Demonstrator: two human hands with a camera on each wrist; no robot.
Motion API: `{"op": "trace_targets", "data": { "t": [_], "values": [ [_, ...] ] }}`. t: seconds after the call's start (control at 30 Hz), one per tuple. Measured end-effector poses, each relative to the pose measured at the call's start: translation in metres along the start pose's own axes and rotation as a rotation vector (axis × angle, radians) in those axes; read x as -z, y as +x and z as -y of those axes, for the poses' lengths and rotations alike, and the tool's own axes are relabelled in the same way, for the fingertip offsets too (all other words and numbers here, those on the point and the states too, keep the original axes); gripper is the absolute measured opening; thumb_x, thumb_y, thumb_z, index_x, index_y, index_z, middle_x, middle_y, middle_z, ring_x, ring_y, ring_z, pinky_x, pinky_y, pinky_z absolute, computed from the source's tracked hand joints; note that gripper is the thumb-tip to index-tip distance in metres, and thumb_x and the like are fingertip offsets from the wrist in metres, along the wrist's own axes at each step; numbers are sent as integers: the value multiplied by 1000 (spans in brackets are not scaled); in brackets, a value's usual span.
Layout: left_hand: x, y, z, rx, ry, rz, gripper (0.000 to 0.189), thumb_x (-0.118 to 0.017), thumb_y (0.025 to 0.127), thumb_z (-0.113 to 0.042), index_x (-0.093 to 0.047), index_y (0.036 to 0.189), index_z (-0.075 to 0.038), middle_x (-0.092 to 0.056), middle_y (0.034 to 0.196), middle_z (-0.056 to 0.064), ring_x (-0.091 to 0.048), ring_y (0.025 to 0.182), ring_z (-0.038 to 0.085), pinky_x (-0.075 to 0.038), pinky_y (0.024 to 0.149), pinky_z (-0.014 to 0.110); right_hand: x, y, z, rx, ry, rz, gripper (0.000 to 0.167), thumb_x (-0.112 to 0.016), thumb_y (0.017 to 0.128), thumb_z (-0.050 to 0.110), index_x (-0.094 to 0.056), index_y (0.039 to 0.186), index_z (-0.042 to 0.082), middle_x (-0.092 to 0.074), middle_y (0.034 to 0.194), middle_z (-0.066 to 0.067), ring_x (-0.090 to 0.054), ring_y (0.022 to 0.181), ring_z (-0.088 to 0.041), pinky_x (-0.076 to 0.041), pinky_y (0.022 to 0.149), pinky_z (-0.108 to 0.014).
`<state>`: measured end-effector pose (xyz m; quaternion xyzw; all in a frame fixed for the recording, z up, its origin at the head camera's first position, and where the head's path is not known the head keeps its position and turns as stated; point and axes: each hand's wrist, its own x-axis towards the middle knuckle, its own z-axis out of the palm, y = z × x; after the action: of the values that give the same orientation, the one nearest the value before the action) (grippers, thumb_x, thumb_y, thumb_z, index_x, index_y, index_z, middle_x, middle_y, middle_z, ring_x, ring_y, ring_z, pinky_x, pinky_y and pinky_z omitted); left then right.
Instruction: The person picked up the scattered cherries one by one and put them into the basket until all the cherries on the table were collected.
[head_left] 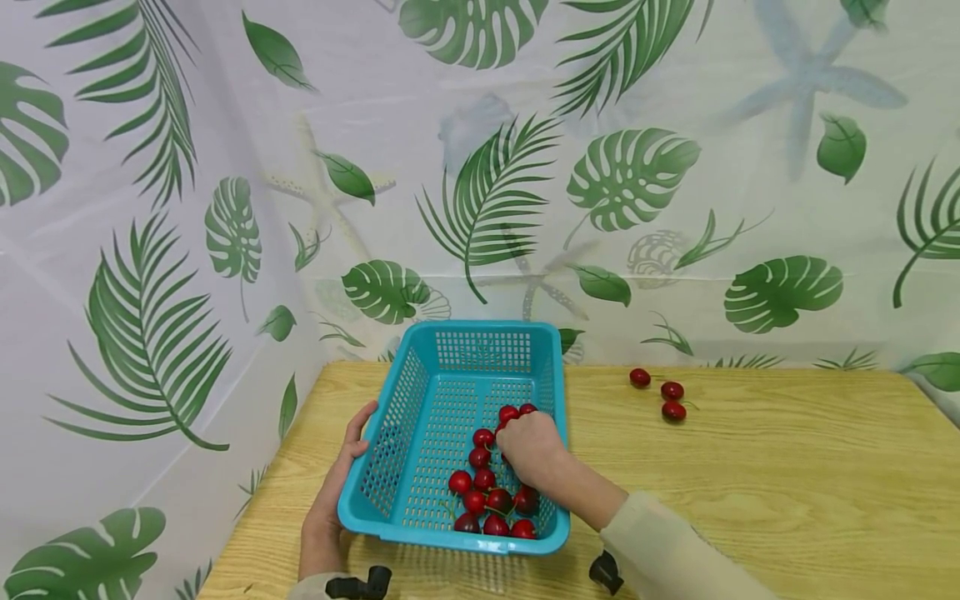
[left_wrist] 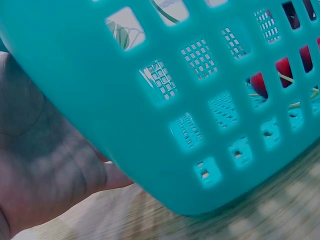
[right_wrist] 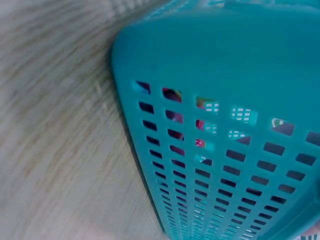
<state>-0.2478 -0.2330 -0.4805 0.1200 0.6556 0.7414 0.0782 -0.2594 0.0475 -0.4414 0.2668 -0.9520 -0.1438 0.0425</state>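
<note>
A turquoise plastic basket [head_left: 450, 536] with a perforated bottom and walls stands on the wooden table. Several red cherries [head_left: 480, 457] with green stems lie in its right half and near corner. My left hand [head_left: 337, 483] rests along the outside of the left wall, fingers extended; the left wrist view shows its palm [left_wrist: 45, 155] beside the basket corner. Inside the basket, over the right-hand cherries, is my right hand [head_left: 534, 450], bent downward. Its fingertips are hidden, so whether it pinches a cherry is unclear. The right wrist view shows mainly the basket's outer wall [right_wrist: 225, 60].
Three more cherries [head_left: 672, 390] lie on the table [head_left: 750, 483], right of the basket near the back edge. A leaf-printed white curtain [head_left: 675, 100] hangs behind the table and along its left side. Black wrist mounts [head_left: 360, 585] sit by both cuffs.
</note>
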Motion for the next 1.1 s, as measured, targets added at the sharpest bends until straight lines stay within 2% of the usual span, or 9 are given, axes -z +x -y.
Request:
{"op": "trace_targets", "data": {
  "t": [0.1, 0.2, 0.33, 0.47, 0.57, 0.63, 0.87, 1.0, 1.1],
  "values": [
    [1, 0, 0, 0, 0, 3, 59, -22, 98, -11, -34, 137, -54, -5, 160, 28, -38, 132, 15, -38, 100, 26, 0, 1, -2, -15, 64, -21, 17, -83, 76, 27, -71, 73, 16, -64, 65, 0, -59, 62, -16, -53, 58, -33],
    [2, 1, 1, -17, 5, 11, 58, -23, 98, -12, -34, 138, -53, -5, 159, 29, -40, 129, 11, -38, 100, 25, 1, 1, -4, -46, 181, -119, 20, -78, 81, 22, -64, 68, 13, -59, 61, -1, -57, 58, -17, -52, 53, -34],
    [3, 1, 3, -35, 15, 15, 59, -24, 98, -11, -35, 138, -53, -17, 156, 16, -42, 126, 6, -38, 100, 25, 6, -2, -10, -106, 488, -365, 21, -69, 87, 13, -61, 67, 13, -51, 56, 5, -49, 51, -11, -43, 47, -27],
    [2, 1, 3, -33, 8, 9, 59, -24, 99, -11, -36, 136, -55, -20, 156, 11, -41, 128, 9, -38, 101, 25, 12, -13, -23, -181, 803, -601, 8, -66, 88, 9, -70, 81, 10, -50, 59, 8, -43, 53, -5, -37, 48, -22],
    [1, -1, 2, -7, -23, 0, 58, -22, 99, -11, -35, 136, -54, -12, 160, 18, -40, 132, 16, -40, 101, 28, 12, -26, -39, -291, 941, -656, 9, -65, 89, 9, -73, 87, 8, -53, 60, 6, -44, 53, -6, -37, 49, -24],
    [2, 0, 3, -32, -24, 16, 59, -22, 99, -11, -36, 137, -53, -19, 159, 11, -41, 132, 14, -40, 101, 27, 5, -36, -52, -373, 991, -676, 10, -65, 90, 11, -74, 89, 7, -57, 62, 5, -47, 54, -8, -39, 50, -25],
    [3, 1, 4, -53, -11, 65, 59, -23, 100, -12, -33, 144, -49, -20, 156, 12, -44, 128, 11, -42, 99, 27, -26, -89, -109, -663, 1065, -569, 26, -56, 98, 23, -73, 99, 3, -63, 74, -4, -52, 61, -13, -45, 62, -26],
    [9, 1, 6, -146, -14, 135, 60, -25, 100, -11, -33, 146, -48, -33, 144, -18, -47, 124, 3, -41, 99, 24, -42, -111, -144, -785, 1017, -408, 34, -51, 99, 27, -67, 113, 0, -64, 85, -11, -52, 63, -18, -42, 56, -29],
    [11, 3, 8, -217, -14, 166, 63, -24, 99, -6, -34, 145, -48, -36, 140, -26, -44, 125, -2, -37, 100, 19, -54, -127, -165, -803, 979, -226, 44, -48, 98, 28, -56, 127, -4, -65, 99, -22, -57, 66, -22, -40, 51, -33]
  ]
}}
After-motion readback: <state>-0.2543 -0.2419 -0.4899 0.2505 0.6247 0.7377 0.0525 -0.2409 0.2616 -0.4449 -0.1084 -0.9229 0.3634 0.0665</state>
